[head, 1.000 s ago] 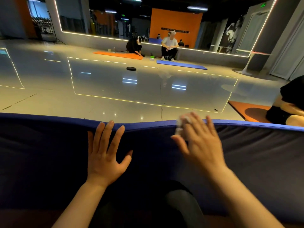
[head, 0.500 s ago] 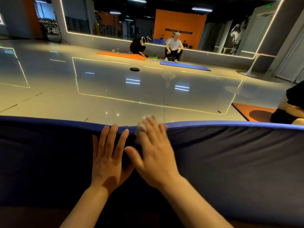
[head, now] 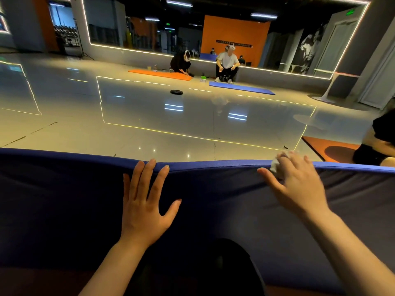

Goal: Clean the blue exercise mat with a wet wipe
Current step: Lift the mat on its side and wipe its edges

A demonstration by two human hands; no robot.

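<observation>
Closest in, a dark-clad knee (head: 213, 263) shows between the person's two forearms. Beyond it the blue exercise mat (head: 64, 199) fills the whole near floor, its long axis running left to right and its far edge forming a bright blue line.

The left hand (head: 145, 208) lies flat on the mat, fingers straight and spread wide, tips reaching the far edge; it holds nothing and seems to be steadying the mat. The right hand (head: 297, 186) is off to the right along that same far edge, fingers extended and pressing a crumpled white wet wipe (head: 277, 165) onto the mat's rim. The wipe sits under the fingertips and sticks out past the thumb side, so the wipe is already with the right hand and the uncleaned run of edge lies sideways from it, along the mat's length. I'd judge the next stroke follows that edge, either out toward the right end or back toward the left hand.

Past the mat, glossy floor (head: 149, 116), a dark weight plate (head: 176, 92), then an orange mat (head: 160, 74) and a second blue mat (head: 241, 88) with two people by the mirrored wall. No containers that I can make out for certain.
</observation>
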